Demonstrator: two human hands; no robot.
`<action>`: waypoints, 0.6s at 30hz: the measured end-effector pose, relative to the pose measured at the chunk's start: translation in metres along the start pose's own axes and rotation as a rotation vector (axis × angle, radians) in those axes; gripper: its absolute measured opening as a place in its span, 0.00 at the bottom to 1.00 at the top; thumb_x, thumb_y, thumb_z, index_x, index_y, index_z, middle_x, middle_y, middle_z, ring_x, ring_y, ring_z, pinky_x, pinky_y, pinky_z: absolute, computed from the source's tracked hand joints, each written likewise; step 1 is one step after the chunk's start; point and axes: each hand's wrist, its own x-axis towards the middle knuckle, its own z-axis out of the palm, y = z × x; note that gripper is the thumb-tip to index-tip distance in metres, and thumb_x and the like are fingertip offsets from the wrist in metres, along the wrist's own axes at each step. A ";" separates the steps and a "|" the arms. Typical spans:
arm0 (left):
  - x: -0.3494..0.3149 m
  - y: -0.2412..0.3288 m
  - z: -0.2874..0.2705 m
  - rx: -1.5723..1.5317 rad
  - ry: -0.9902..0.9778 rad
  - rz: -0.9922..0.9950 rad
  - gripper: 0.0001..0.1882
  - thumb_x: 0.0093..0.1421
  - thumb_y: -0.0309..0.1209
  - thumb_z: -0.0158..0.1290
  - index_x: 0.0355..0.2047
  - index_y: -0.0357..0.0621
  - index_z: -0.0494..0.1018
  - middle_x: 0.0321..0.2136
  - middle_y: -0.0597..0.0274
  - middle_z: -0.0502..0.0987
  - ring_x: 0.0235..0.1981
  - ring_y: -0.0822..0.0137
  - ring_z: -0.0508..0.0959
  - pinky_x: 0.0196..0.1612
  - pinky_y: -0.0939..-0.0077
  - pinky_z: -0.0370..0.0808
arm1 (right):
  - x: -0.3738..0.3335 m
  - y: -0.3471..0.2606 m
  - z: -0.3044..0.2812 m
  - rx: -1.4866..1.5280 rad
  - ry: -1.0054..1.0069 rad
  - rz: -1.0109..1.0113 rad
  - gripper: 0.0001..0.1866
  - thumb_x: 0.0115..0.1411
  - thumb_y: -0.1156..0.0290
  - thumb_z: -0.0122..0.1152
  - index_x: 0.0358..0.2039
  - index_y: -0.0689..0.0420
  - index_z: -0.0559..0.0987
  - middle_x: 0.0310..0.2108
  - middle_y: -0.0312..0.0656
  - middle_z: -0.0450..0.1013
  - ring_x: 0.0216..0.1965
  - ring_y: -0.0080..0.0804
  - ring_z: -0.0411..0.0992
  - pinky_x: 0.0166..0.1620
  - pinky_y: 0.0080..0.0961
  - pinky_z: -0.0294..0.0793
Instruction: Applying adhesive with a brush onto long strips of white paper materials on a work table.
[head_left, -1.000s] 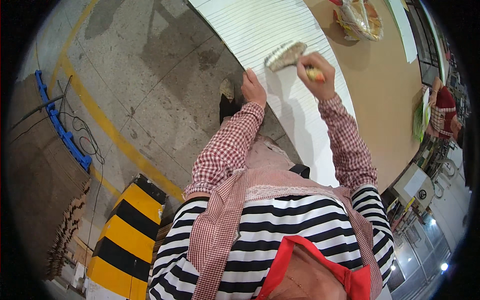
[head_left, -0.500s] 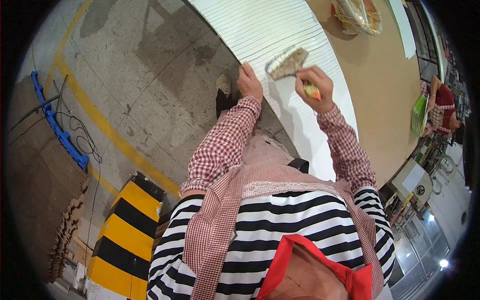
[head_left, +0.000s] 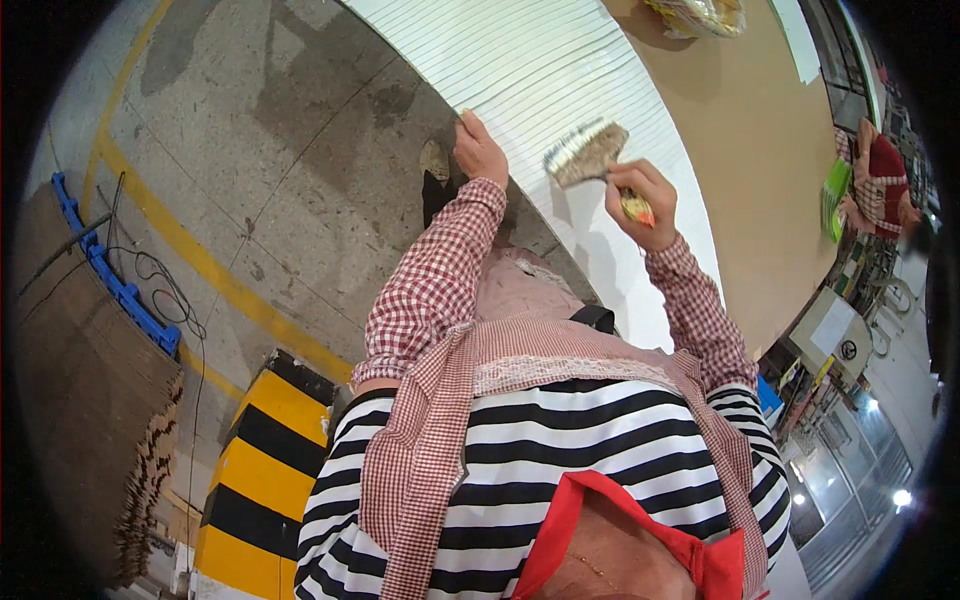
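Right grip (head_left: 641, 206): curled round brush (head_left: 600, 160) | bristles (head_left: 574, 146) to its left, over lined sheet (head_left: 520, 50) | left grip (head_left: 480, 150): at sheet edge, closure unclear

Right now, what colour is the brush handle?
The brush handle looks yellow with a reddish end; see head view.

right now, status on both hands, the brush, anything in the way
Right hand gripping wide flat brush. Left hand at left edge of white lined surface. Brush over it, contact unclear. Plastic-wrapped item apart, on brown surface.
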 end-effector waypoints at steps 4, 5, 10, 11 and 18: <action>-0.001 0.006 -0.001 -0.009 0.005 -0.045 0.30 0.68 0.49 0.30 0.39 0.29 0.67 0.32 0.33 0.73 0.35 0.38 0.73 0.36 0.51 0.68 | 0.008 -0.007 -0.008 0.008 0.044 0.047 0.06 0.44 0.81 0.63 0.24 0.61 0.75 0.27 0.46 0.74 0.27 0.31 0.74 0.29 0.21 0.73; -0.003 0.009 -0.001 -0.010 -0.037 -0.104 0.30 0.68 0.50 0.30 0.42 0.29 0.66 0.37 0.32 0.72 0.39 0.39 0.73 0.38 0.52 0.68 | 0.023 -0.006 -0.005 0.035 0.115 0.050 0.06 0.44 0.81 0.63 0.24 0.61 0.75 0.27 0.45 0.74 0.27 0.31 0.74 0.30 0.21 0.72; -0.011 -0.007 0.011 0.013 -0.081 -0.144 0.39 0.67 0.55 0.27 0.59 0.25 0.54 0.55 0.33 0.63 0.57 0.41 0.63 0.57 0.57 0.62 | 0.049 0.018 0.019 0.060 0.154 0.038 0.05 0.46 0.81 0.61 0.26 0.61 0.75 0.26 0.42 0.73 0.26 0.30 0.73 0.30 0.22 0.71; -0.012 -0.004 0.009 0.067 -0.114 -0.153 0.39 0.67 0.54 0.27 0.59 0.24 0.52 0.56 0.32 0.62 0.57 0.41 0.63 0.58 0.59 0.61 | 0.034 0.023 0.019 0.075 0.161 0.116 0.05 0.46 0.81 0.61 0.25 0.61 0.75 0.24 0.40 0.72 0.25 0.29 0.72 0.30 0.21 0.71; -0.007 -0.013 -0.002 -0.030 -0.172 -0.150 0.38 0.68 0.52 0.26 0.60 0.24 0.50 0.56 0.30 0.60 0.57 0.42 0.63 0.58 0.58 0.61 | -0.003 0.018 -0.029 0.091 -0.009 0.265 0.03 0.49 0.80 0.60 0.24 0.62 0.74 0.22 0.38 0.70 0.24 0.23 0.69 0.29 0.18 0.68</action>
